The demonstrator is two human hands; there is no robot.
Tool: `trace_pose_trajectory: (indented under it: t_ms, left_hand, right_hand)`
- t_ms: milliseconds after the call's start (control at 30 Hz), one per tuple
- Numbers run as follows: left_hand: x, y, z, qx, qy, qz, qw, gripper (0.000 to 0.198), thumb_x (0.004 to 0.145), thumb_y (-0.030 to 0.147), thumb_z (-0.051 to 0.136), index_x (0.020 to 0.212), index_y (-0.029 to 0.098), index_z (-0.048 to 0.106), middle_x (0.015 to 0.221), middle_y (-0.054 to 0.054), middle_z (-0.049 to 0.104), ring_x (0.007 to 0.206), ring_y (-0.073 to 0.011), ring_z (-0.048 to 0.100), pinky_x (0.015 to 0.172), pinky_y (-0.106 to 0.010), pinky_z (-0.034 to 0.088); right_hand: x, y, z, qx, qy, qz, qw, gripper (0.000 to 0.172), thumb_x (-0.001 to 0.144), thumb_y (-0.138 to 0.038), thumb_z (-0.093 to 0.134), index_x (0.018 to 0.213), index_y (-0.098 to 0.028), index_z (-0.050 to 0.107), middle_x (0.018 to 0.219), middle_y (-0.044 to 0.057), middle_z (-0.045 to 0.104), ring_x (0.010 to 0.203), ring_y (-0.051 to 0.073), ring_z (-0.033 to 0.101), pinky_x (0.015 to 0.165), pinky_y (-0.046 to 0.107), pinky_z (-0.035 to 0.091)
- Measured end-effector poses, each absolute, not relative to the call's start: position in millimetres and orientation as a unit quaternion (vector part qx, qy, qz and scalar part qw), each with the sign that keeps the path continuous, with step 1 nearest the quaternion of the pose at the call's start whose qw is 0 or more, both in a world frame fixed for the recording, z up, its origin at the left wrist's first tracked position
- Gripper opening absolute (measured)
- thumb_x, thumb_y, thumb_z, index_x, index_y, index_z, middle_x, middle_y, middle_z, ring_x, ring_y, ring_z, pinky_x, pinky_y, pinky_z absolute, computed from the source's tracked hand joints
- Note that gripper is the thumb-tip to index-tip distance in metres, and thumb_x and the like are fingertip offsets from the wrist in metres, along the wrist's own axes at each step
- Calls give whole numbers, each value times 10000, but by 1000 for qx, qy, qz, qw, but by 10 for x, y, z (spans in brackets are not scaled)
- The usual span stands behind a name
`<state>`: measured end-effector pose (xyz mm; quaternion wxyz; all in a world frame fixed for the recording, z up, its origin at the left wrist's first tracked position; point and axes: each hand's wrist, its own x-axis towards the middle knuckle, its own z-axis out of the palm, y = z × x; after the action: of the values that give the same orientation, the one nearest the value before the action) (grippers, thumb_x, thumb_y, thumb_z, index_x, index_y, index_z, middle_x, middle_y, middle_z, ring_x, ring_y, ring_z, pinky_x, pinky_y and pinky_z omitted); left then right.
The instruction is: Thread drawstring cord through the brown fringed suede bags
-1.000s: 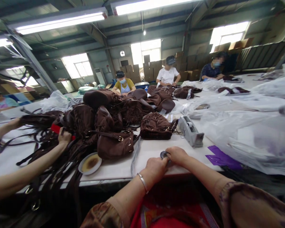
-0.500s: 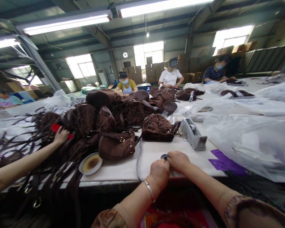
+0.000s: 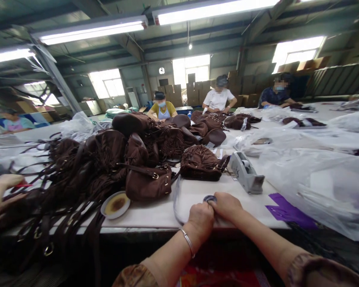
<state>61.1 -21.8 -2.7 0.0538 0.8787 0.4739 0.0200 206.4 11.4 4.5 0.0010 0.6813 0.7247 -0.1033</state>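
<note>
My left hand (image 3: 201, 219) is closed, its wrist with a silver bangle over the table's front edge. My right hand (image 3: 227, 205) is closed against it. Between the fingers of both shows a small dark grey coil (image 3: 210, 198), mostly hidden; its exact kind I cannot make out. A thin greyish strip (image 3: 176, 201) curves from beside the brown bags down to my left wrist. Just beyond my hands lie a brown fringed bag (image 3: 202, 163) and a brown drawstring bag (image 3: 148, 183). A grey tape dispenser (image 3: 247, 173) stands right of them.
A heap of brown bags (image 3: 107, 149) with straps covers the left and middle of the white table (image 3: 155, 217). A dish (image 3: 116, 205) holds yellowish-brown matter. Clear plastic bags (image 3: 311, 171) and a purple piece (image 3: 290, 209) lie right. A co-worker's hand (image 3: 2, 191) reaches in left; others sit opposite.
The co-worker's hand with the red thing has drawn back from the bags to the left edge. My hands stay together at the table edge; the view has shifted slightly.
</note>
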Motion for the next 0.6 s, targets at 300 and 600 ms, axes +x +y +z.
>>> trace_pose_trajectory:
  t_ms: [300, 600]
  left_hand:
    - [328, -237, 185, 901, 427, -29, 73, 205, 914, 273, 541, 1085, 190, 619, 965, -104, 693, 851, -258, 695, 746, -369, 571]
    - [507, -275, -29, 871, 487, 32, 55, 244, 940, 116, 402, 1061, 127, 614, 971, -131, 683, 876, -251, 688, 777, -376, 568]
  right_hand:
    - [2170, 239, 129, 534, 836, -119, 27, 236, 906, -309, 526, 929, -209, 738, 989, 108, 748, 963, 250, 679, 806, 298, 441]
    - [1967, 190, 87, 652, 751, -103, 5, 329, 912, -403, 513, 1053, -177, 706, 1032, 146, 735, 961, 272, 685, 749, 317, 464]
